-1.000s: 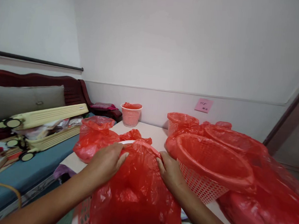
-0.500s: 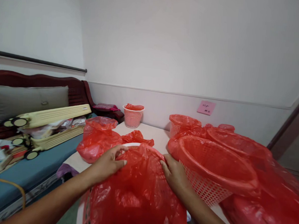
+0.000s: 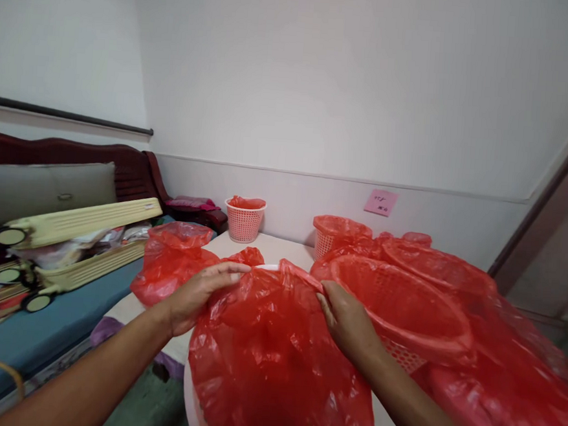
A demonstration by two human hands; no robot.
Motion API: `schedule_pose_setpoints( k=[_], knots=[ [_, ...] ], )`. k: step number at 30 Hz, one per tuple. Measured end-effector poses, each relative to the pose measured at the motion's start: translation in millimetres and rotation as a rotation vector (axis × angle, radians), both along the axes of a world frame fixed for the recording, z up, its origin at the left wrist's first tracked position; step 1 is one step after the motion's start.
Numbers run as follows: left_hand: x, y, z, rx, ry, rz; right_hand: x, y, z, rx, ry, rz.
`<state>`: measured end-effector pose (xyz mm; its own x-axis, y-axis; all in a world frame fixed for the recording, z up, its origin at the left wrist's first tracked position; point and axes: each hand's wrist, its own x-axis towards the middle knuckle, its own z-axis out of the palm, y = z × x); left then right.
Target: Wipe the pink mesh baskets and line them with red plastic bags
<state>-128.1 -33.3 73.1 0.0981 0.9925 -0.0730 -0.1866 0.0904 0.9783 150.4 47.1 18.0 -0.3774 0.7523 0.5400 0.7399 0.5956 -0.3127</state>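
A red plastic bag (image 3: 274,355) lies spread over a white lattice basket (image 3: 190,393) right in front of me, and only a strip of the basket's rim shows. My left hand (image 3: 199,293) grips the bag's far left edge, thumb under and fingers over. My right hand (image 3: 349,321) pinches the bag's far right edge. Both hands are closed on the plastic at the basket's far rim.
Lined baskets lie stacked at the right (image 3: 404,306). A loose red bag (image 3: 173,264) sits on the white table (image 3: 281,248). Two small lined baskets (image 3: 244,220) (image 3: 334,233) stand near the wall. A sofa with yellow slatted crates (image 3: 69,224) is at the left.
Both hands slid from the bag's sides up to its far edge and pulled it over the basket rim. The bag now hides most of the basket.
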Motion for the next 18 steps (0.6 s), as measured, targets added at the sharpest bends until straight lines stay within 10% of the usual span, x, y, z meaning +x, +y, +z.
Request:
schedule_pose_setpoints(
  k=[18],
  knots=[
    [-20, 30, -4.7, 0.012, 0.233, 0.155, -1, 4, 1.8, 0.005, -0.050, -0.016]
  ],
)
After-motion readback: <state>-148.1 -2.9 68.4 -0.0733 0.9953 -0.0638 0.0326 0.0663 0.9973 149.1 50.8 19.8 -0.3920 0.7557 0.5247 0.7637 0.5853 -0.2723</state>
